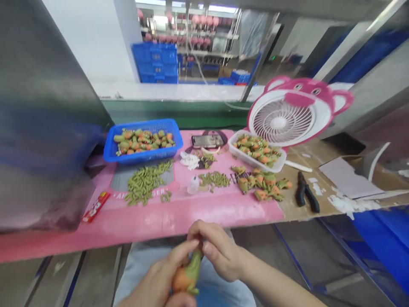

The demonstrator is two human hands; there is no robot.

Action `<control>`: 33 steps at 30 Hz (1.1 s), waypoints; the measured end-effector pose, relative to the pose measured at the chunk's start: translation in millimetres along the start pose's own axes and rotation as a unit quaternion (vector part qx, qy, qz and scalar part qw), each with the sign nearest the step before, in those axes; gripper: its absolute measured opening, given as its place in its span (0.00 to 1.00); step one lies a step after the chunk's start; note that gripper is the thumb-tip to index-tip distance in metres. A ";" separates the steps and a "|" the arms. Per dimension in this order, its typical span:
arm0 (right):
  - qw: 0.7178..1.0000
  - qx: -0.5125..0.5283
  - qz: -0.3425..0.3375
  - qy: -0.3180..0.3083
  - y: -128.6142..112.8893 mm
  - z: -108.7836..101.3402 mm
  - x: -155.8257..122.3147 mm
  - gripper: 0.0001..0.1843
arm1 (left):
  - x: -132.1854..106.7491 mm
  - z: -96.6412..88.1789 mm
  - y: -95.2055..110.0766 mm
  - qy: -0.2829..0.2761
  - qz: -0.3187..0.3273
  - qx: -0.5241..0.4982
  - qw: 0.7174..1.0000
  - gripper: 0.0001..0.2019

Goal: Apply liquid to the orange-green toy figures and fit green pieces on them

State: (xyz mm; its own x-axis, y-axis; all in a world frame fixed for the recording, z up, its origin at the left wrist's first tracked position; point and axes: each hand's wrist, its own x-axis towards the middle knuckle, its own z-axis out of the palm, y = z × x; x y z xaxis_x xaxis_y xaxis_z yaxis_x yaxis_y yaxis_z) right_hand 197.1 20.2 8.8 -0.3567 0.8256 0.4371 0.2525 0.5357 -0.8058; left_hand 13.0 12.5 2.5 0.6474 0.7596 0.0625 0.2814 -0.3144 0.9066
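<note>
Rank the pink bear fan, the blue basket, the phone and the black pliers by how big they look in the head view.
1. Pink bear fan, largest.
2. Blue basket, somewhat smaller; it sits about as far back as the fan, so this looks fair.
3 and 4. Phone and black pliers look close in size; the pliers lie nearer the camera, so I won't rank them.

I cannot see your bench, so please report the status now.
Both hands, left and right, grip one green-orange toy piece below the pink mat. Nothing in between.

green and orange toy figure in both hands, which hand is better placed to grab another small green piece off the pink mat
Right, probably. The left hand wraps the green and orange toy figure from below, bearing it; the right hand only pinches its top.
</note>
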 end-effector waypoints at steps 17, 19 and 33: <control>0.987 -0.100 -0.115 0.047 -10.3 3.1 -2.5 0.19 | 11.9 1.7 19.9 0.035 0.115 0.008 0.993 0.29; 0.985 -0.104 -0.127 0.060 -10.1 2.2 -2.3 0.19 | 17.2 0.8 24.7 -0.020 0.082 0.028 0.996 0.27; 0.989 0.129 0.059 -0.049 -27.2 -14.5 -21.1 0.11 | 22.2 -8.5 26.3 -0.116 0.081 0.001 0.990 0.22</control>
State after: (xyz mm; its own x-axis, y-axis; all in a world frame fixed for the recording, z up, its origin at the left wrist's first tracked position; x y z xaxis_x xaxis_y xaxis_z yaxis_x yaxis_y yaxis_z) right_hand 210.7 -9.2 27.2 -0.4274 0.8514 0.3041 0.0647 0.3644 -0.9290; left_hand 28.7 25.9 31.3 0.8298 0.5474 0.1086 0.1619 -0.4223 0.8919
